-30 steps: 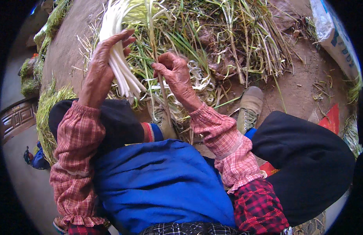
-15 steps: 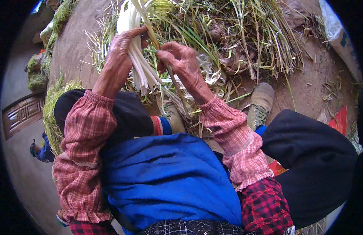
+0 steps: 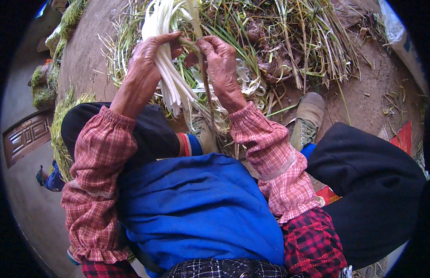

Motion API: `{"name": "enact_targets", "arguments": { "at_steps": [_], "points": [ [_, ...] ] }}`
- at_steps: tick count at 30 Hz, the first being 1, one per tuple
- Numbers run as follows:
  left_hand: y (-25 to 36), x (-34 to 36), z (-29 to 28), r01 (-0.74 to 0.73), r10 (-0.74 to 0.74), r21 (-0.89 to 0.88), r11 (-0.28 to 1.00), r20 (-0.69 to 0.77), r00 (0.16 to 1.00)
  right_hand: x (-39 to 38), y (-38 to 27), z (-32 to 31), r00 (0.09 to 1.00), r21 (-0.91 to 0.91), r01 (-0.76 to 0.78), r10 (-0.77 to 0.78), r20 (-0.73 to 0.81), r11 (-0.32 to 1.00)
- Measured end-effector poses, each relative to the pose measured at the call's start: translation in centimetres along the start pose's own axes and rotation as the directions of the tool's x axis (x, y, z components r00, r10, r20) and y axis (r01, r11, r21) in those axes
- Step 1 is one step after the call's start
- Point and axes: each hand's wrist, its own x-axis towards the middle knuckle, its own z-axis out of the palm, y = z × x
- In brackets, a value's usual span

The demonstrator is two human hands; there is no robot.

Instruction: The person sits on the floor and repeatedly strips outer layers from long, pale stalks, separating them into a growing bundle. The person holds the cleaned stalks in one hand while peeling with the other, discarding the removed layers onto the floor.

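A bunch of long white stalks (image 3: 168,78), like scallions or garlic shoots, is wrapped in my left hand (image 3: 144,62). Their cut-looking lower ends hang below the palm, and the upper parts pass out of the frame. My right hand (image 3: 222,65), closed in a pinch, is just right of the bunch. It grips a limp, yellow-brown withered leaf strand (image 3: 205,85) that runs up between both hands and dangles toward the ground. The left thumb and fingertips reach to the same strand near the right fingertips. Some fingers of both hands are hidden.
A heap of green and straw-coloured stalks (image 3: 312,37) covers the ground ahead, with white peelings (image 3: 252,83) near my hands. My shoes (image 3: 306,116) stand before it. A blue apron (image 3: 196,204) covers my lap. Grassy bundles (image 3: 69,134) lie left, and a pale sack (image 3: 405,41) right.
My right hand has risen slightly and its fingers are now closer to the left fingertips. The withered strand hangs more upright. The white stalks stay in my left hand.
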Motion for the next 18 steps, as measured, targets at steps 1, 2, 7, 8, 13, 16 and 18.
{"name": "enact_targets", "arguments": {
  "at_steps": [1,2,7,8,13,16,18],
  "points": [
    [0.0,0.0,0.1,-0.019,0.019,0.013,1.0,-0.003,1.0,0.3,0.2,-0.1,1.0,0.036,-0.019,0.02,-0.023,0.999],
    [-0.3,0.0,0.2,-0.034,0.035,0.024,0.999,-0.006,0.999,0.4,0.2,-0.1,0.998,0.07,-0.04,0.043,-0.046,0.997],
    [-0.4,0.7,1.0,0.069,-0.069,0.002,0.998,-0.005,0.998,1.3,1.2,-2.1,0.986,0.172,-0.143,0.155,-0.06,0.975],
    [-0.5,0.7,0.4,0.058,-0.058,0.009,0.998,0.025,0.998,1.2,1.1,-2.2,0.985,0.175,-0.128,0.145,-0.091,0.976],
    [-0.8,0.2,-0.4,-0.012,0.007,0.047,0.999,0.089,0.996,2.2,1.2,-4.7,0.98,0.292,-0.077,0.126,-0.152,0.953],
    [1.1,-0.7,0.2,0.045,-0.055,0.082,0.996,0.127,0.99,3.7,1.3,-9.9,0.961,0.269,-0.065,0.133,-0.243,0.961],
    [0.5,0.6,-0.1,0.094,-0.099,0.062,0.994,0.075,0.992,3.9,0.9,-11.1,0.961,0.208,-0.031,0.086,-0.261,0.978]
  ]
}}
